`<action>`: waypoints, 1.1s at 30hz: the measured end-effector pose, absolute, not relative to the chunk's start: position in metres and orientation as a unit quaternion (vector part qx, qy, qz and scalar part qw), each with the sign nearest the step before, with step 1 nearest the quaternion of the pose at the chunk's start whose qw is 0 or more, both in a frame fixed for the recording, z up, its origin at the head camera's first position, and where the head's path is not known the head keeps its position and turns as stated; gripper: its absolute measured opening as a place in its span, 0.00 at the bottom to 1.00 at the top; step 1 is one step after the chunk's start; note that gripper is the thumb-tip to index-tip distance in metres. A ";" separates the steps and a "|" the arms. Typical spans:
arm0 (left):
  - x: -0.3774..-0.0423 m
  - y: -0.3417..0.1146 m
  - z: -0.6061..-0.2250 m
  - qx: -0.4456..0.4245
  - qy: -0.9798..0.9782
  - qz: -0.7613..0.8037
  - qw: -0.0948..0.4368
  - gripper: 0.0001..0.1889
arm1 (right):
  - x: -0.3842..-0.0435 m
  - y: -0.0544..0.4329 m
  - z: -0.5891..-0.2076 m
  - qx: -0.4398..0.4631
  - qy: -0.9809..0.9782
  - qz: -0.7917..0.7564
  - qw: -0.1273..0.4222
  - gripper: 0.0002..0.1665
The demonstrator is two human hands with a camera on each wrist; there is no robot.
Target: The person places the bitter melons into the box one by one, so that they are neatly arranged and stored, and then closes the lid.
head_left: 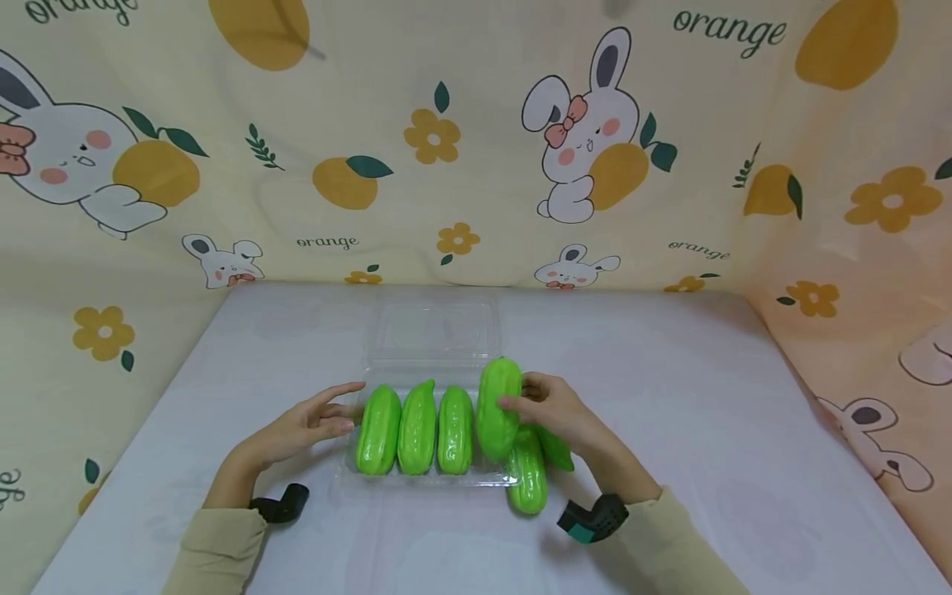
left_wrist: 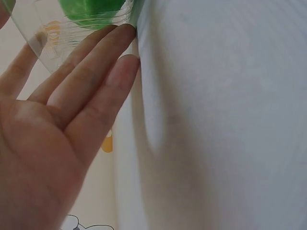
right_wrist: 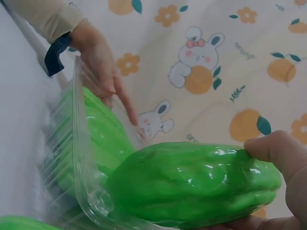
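A clear plastic clamshell box [head_left: 476, 478] lies on the table with its lid [head_left: 435, 330] folded back. Three glossy green cucumber-shaped toys, such as the middle one [head_left: 416, 430], lie side by side in it. My right hand [head_left: 554, 409] pinches another green cucumber-shaped toy [right_wrist: 196, 184] between thumb and fingers, over the box's right end. My left hand [left_wrist: 62, 110] has its fingers extended against the box's left side. Beside the box's right corner, one more green toy [head_left: 528, 479] rests on the table; another [head_left: 558, 450] shows partly behind it.
A white table [head_left: 669, 397] carries everything. Behind and beside it hangs a cream cloth [head_left: 476, 190] printed with rabbits and oranges. Both wrists wear dark devices, the left one [head_left: 283, 504] and the right one [head_left: 595, 519].
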State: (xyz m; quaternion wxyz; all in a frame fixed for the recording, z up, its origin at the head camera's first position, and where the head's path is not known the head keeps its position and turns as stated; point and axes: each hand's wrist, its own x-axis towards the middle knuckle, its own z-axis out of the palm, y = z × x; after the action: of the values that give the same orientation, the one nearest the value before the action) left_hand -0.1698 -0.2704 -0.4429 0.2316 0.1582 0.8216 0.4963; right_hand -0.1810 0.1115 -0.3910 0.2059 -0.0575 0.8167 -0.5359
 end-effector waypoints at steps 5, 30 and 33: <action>-0.170 -0.271 -0.443 0.158 0.822 0.496 0.232 0.34 | -0.181 0.110 -0.392 -0.067 0.829 -0.521 0.193 0.30; -0.170 -0.269 -0.441 0.149 0.825 0.492 0.236 0.34 | -0.178 0.103 -0.394 -0.091 0.850 -0.498 0.145 0.33; -0.170 -0.269 -0.441 0.150 0.823 0.493 0.237 0.34 | -0.177 0.103 -0.396 -0.089 0.855 -0.492 0.138 0.32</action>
State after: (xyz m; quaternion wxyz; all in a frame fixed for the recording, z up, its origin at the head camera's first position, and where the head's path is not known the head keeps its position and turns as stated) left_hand -0.1696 -0.2688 -0.4414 0.2373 0.1503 0.8234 0.4931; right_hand -0.1773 0.1026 -0.3963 0.1381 -0.0891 0.8550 -0.4918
